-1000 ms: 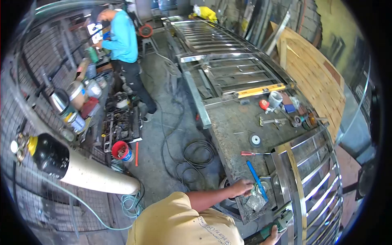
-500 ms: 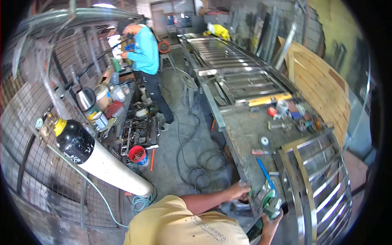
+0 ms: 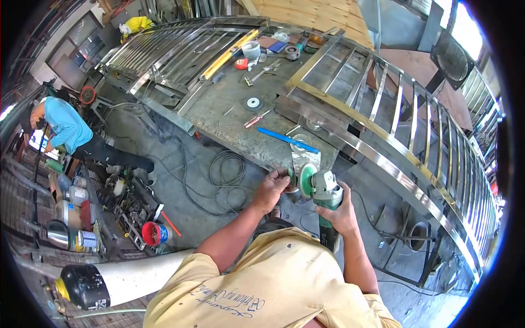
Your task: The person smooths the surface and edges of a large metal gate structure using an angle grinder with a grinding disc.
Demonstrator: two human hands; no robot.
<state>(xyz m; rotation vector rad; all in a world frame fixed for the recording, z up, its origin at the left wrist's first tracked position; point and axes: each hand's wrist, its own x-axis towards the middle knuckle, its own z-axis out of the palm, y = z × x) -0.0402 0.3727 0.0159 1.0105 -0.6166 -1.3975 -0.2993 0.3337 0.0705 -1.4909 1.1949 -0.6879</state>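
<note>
Right hand [image 3: 343,212] closed around grinder [image 3: 324,188] body, now lifted clear of the workbench [image 3: 240,128] edge | left hand [image 3: 273,186] pinched on its green disc [image 3: 306,179], moved off the bench | blue bar [image 3: 287,140] lying unmoved | judged: disc being fitted or tightened.

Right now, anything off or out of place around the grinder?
Nothing is damaged or spilled. One oddity: the left hand is bare and its fingers sit right at the green disc of the angle grinder, which the right hand grips. Loose cables sprawl over the floor beside the workbench.
</note>
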